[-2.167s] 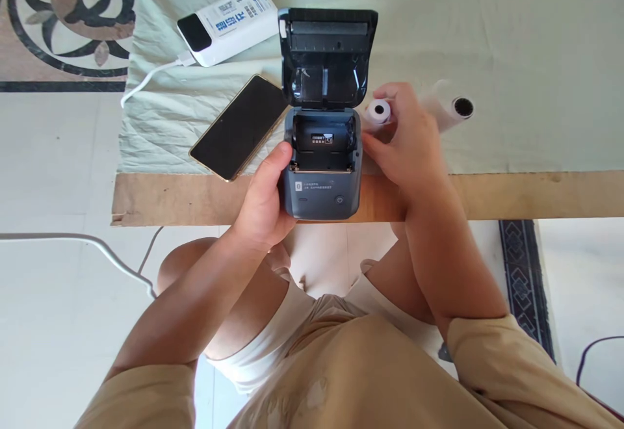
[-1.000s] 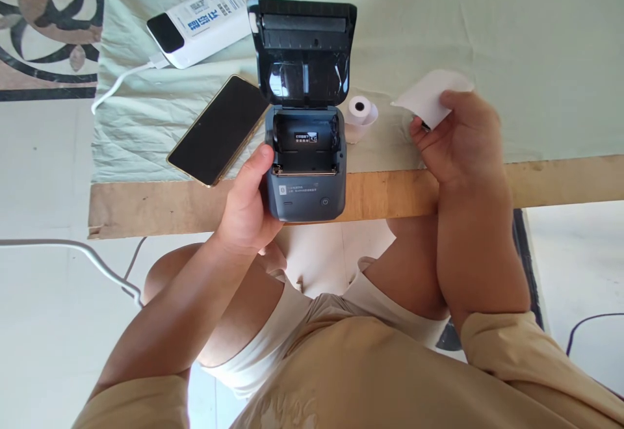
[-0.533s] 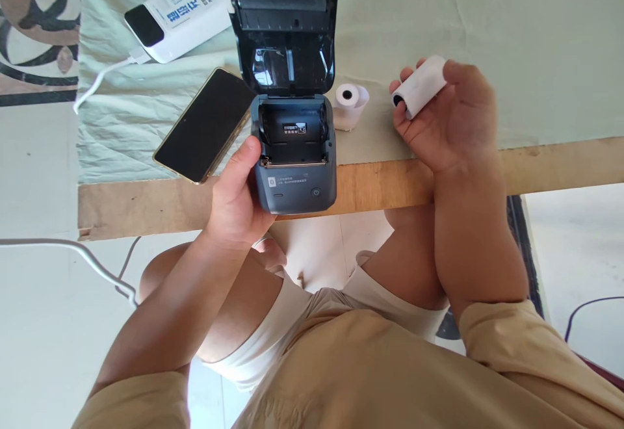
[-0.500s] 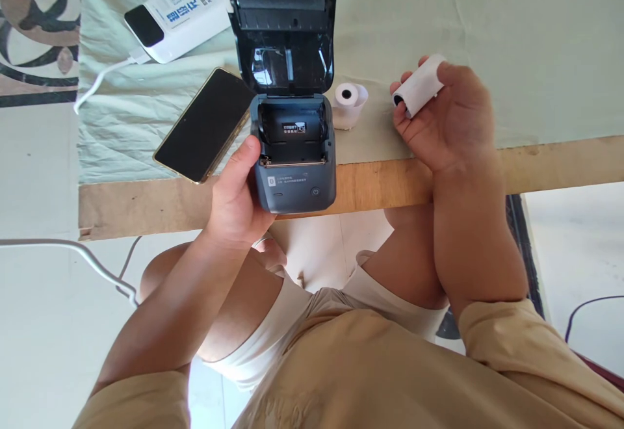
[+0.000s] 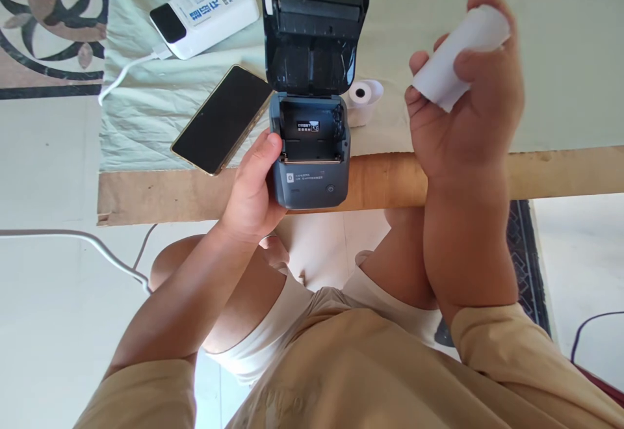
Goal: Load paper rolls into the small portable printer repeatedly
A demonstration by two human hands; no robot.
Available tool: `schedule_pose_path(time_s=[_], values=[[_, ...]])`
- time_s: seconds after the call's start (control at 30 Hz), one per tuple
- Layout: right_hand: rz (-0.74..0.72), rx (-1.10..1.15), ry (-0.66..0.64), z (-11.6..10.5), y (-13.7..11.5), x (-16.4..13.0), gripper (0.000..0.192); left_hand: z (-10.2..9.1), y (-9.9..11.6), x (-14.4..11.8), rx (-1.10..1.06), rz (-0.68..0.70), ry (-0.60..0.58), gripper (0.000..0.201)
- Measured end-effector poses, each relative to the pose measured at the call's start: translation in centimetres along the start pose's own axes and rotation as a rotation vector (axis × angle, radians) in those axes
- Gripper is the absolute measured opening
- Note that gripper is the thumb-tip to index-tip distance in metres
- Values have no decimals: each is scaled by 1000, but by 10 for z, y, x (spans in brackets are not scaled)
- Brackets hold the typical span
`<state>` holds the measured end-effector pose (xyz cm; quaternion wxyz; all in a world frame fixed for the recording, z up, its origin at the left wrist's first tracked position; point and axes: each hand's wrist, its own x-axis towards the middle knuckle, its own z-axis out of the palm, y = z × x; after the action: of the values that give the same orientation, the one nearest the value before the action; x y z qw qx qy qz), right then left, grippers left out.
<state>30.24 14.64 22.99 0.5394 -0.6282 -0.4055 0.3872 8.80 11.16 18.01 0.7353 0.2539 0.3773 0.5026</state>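
At centre-left the left hand (image 5: 251, 188) grips the side of the small dark-grey label printer with its lid open (image 5: 311, 149); at upper right the right hand (image 5: 465, 114) clasps a white paper roll (image 5: 455, 58), raised above the table.

Wearing a loose tan tee, short sleeves ending just above the elbows, fabric a bit wrinkled across the front with a faint darker smudge near the middle. Pale off-white shorts underneath, hems sitting high on the thighs. Bare forearms, bare knees. Left hand (image 5: 251, 188) and right hand (image 5: 463, 117) both plain, no rings, watch or bands showing.
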Motion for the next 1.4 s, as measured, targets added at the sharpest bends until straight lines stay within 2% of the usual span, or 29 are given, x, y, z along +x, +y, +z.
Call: schedule_pose_path(time_s=[0.07, 0.13, 0.2, 0.23, 0.33, 0.47, 0.67, 0.83, 0.97, 1.03, 1.1, 1.17, 1.2, 1.27, 1.33, 1.4], values=[[-391, -35, -71, 9, 0, -10, 50, -4, -2, 2, 15, -11, -11, 40], [-713, -84, -241, 16, 2, -17, 45, -9, -4, 3, 4, -26, -34, 43], [-810, -217, -385, 23, 4, -22, 42, -14, -6, 3, -29, -16, -65, 43], [-797, -315, -413, 27, 4, -24, 37, -16, -7, 3, -40, 3, -79, 39], [-792, -549, -385, 36, 4, -25, 25, -19, -8, 2, -22, 78, -137, 28], [-798, -645, -419, 39, 5, -23, 22, -20, -8, 2, 29, 87, -141, 27], [-844, -613, -429, 33, 14, -22, 35, -16, -6, 2, 28, 50, -131, 35], [-906, -519, -394, 33, 18, -23, 27, -16, -6, 1, -1, 52, -123, 33], [-937, -522, -344, 37, 14, -37, 24, -17, -7, 0, -41, 93, -150, 27], [-960, -585, -371, 39, 11, -46, 18, -16, -6, 0, -63, 97, -149, 26], [-978, -628, -424, 39, 8, -51, 12, -15, -3, -1, -73, 74, -140, 16], [-988, -551, -465, 36, 8, -50, 7, -14, -1, -1, -72, 43, -136, 12], [-984, -478, -451, 34, 9, -47, 7, -14, 0, -1, -69, 29, -140, 16], [-913, -348, -327, 29, 12, -38, 5, -15, 0, -1, -48, 23, -161, 24], [-813, -278, -191, 25, 18, -29, 22, -18, -2, 1, -9, 30, -196, 36], [-754, -218, -175, 23, 24, -21, 45, -21, -3, 3, 23, 37, -237, 52]])
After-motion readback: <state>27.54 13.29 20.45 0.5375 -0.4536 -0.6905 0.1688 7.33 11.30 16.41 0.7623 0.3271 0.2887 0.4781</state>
